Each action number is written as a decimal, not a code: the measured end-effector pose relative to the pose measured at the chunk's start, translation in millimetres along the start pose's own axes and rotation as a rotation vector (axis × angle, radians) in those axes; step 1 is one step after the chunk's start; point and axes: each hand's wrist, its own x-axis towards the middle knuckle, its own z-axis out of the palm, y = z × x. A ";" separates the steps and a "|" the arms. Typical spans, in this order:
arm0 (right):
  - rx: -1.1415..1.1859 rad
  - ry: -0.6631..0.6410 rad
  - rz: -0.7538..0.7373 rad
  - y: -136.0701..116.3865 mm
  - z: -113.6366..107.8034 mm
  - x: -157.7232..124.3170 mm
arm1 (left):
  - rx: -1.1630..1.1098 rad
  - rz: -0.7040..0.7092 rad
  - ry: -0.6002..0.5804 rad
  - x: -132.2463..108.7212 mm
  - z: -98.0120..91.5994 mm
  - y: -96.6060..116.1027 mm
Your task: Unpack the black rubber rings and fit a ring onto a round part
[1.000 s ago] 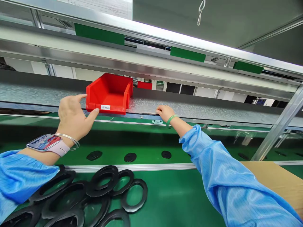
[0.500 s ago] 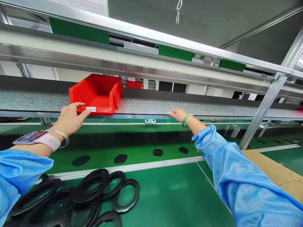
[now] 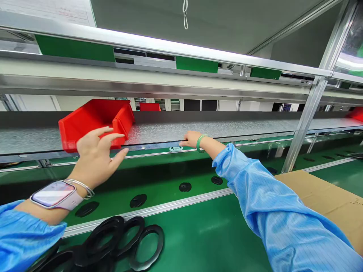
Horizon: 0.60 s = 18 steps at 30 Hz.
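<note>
Since the earlier frame, the person's left grip (image 3: 98,160) has shifted from the left front corner of the red bin (image 3: 95,117) to before its front lip, and the right grip (image 3: 194,139) has moved leftward along the shelf (image 3: 161,130), closer to the oval mark (image 3: 176,149).

The red bin stands upright on the shelf at left of the frame, near the front edge. The left grip is wide, its fingers spread and nothing visibly in it; whether a fingertip touches the plastic cannot be told. The right grip lies curled at the shelf edge near the middle of the frame; how tightly it closes there is unclear.

The bin looks like stiff moulded plastic, probably light and not fragile, and likely to slide easily on smooth metal. Its thick front lip or upright side walls should give the surest hold. Black rings (image 3: 161,241) lie at lower left on the green surface (image 3: 204,230).
</note>
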 end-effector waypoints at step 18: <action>-0.206 -0.118 0.155 84.3 -14.0 -39.3 | 0.026 -0.019 -0.558 -66.6 -13.4 -48.1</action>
